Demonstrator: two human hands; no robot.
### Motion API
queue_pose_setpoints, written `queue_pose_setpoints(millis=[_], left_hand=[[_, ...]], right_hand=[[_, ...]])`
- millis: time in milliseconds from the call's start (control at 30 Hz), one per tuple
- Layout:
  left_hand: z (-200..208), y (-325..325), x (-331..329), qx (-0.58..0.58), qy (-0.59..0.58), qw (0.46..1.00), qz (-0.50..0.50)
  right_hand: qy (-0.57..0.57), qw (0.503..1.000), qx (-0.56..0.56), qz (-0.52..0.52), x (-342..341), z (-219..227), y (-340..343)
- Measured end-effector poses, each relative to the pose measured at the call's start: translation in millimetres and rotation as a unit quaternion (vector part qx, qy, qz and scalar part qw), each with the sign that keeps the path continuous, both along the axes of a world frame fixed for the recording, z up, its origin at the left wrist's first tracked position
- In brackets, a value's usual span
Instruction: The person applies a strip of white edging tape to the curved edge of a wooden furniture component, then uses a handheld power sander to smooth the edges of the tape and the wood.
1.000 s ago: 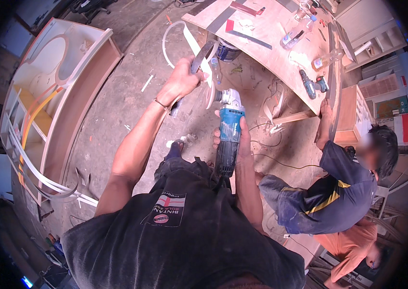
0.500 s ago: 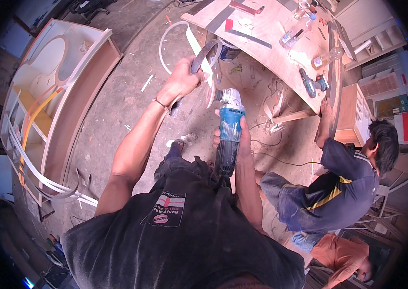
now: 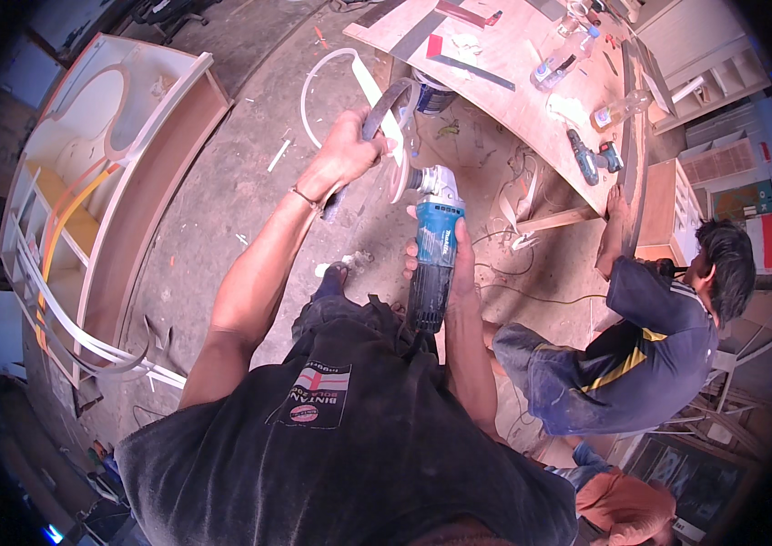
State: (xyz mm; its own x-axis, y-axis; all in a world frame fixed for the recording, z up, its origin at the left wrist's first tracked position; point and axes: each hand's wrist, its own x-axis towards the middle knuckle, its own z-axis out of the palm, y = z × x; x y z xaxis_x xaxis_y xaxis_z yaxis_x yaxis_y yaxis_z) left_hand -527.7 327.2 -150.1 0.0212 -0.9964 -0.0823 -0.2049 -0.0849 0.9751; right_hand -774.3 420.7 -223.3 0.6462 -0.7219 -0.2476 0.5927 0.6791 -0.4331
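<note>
My left hand (image 3: 348, 151) is closed around a curled white strip (image 3: 367, 84) and a dark grey band (image 3: 382, 107), which cross at my fingers. The white strip loops out to the left beyond the hand. My right hand (image 3: 462, 259) grips the body of a teal and black angle grinder (image 3: 438, 238) held upright, its metal head pointing away from me. The grinder's disc (image 3: 398, 182) is seen nearly edge-on, close beside the strips just right of my left fingers. Whether disc and strip touch, I cannot tell.
At the far right stands a wooden worktable (image 3: 486, 118) with bottles and a cordless drill (image 3: 584, 156). A person in dark blue (image 3: 641, 364) crouches at right; another in orange (image 3: 627, 510) is behind. Left is a white cabinet (image 3: 122, 209). A cable (image 3: 541, 308) crosses the floor.
My hands, the strips and the grinder stay almost in place. The person in orange has shifted lower and to the left in view; the person in dark blue has moved slightly.
</note>
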Motion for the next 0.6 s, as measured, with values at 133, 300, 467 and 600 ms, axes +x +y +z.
queue_pose_setpoints(millis=[133,300,467,600], left_hand=[[2.7,0.8,-2.1,0.003,-0.001,1.0,-0.001],[-0.5,1.5,-2.1,-0.011,0.013,1.0,-0.004],[-0.5,3.7,0.4,-0.028,0.001,1.0,0.002],[5.7,2.2,-4.8,-0.027,0.014,1.0,-0.007]], right_hand=[[0.002,1.0,0.009,-0.002,-1.5,3.2,1.4],[-0.014,1.0,0.016,0.002,-0.3,1.6,0.8],[-0.021,1.0,0.013,0.007,0.9,-0.7,0.5],[-0.017,1.0,0.009,-0.001,-1.9,4.5,1.0]])
